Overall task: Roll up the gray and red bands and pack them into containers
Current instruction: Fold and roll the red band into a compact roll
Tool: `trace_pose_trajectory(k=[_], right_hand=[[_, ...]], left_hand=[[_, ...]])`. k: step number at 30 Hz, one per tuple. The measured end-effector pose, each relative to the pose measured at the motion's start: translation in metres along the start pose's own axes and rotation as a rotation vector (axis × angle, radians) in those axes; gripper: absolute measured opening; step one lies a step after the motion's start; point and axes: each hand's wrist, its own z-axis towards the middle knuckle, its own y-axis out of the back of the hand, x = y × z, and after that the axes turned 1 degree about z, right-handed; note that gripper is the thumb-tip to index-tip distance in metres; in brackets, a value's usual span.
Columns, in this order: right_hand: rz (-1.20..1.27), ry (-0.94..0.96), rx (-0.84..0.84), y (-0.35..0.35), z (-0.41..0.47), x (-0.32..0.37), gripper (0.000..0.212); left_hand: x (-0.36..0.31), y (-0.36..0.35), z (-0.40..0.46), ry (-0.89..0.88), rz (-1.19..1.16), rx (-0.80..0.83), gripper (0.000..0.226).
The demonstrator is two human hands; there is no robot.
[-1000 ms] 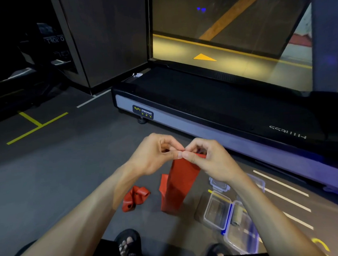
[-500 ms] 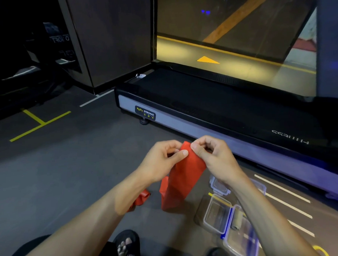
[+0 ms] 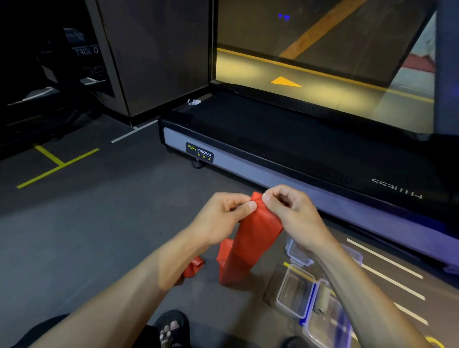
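A red band [image 3: 247, 241] hangs from both my hands down to the floor, where its lower part folds. My left hand [image 3: 222, 217] pinches its top edge with thumb and fingers. My right hand [image 3: 292, 213] pinches the same edge just to the right. The band's far end [image 3: 192, 267] lies crumpled on the floor, partly hidden behind my left forearm. Clear plastic containers [image 3: 295, 292] with blue clips sit on the floor at the lower right. A rolled gray band [image 3: 322, 300] lies in one of them.
A treadmill [image 3: 287, 145] runs across the floor just beyond my hands. My sandalled feet [image 3: 171, 334] show at the bottom edge. Yellow and white lines mark the gray floor. A dark pillar [image 3: 151, 54] stands at the back left.
The top edge of the red band has risen between my fingers and its corner now sticks up. Both hands shifted slightly lower and to the right in view.
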Motion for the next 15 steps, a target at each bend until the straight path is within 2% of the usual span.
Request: trace_pose_trajectory(k=[3,6,7,10,15], right_hand=[[-0.034,0.02,0.038,0.0041,-0.0005,0.001,0.007],[-0.121,0.043,0.057,0.0059,-0.0001,-0.0017,0.006],[-0.124,0.041,0.05,0.0061,-0.0002,-0.0017,0.007],[-0.084,0.023,0.02,0.0073,0.0,0.0002,0.008],[0.092,-0.097,0.031,0.0092,-0.0001,0.0027,0.01]], left_hand=[[0.0002,-0.0001,-0.0004,0.015,-0.004,-0.001,0.035],[0.0019,-0.0026,0.0001,0.02,-0.003,0.018,0.047],[0.0031,-0.0032,0.0007,0.029,-0.004,0.022,0.045],[0.0049,-0.0052,0.0011,0.039,-0.016,0.037,0.029],[0.0049,-0.0069,0.0,0.026,-0.05,0.042,0.035]])
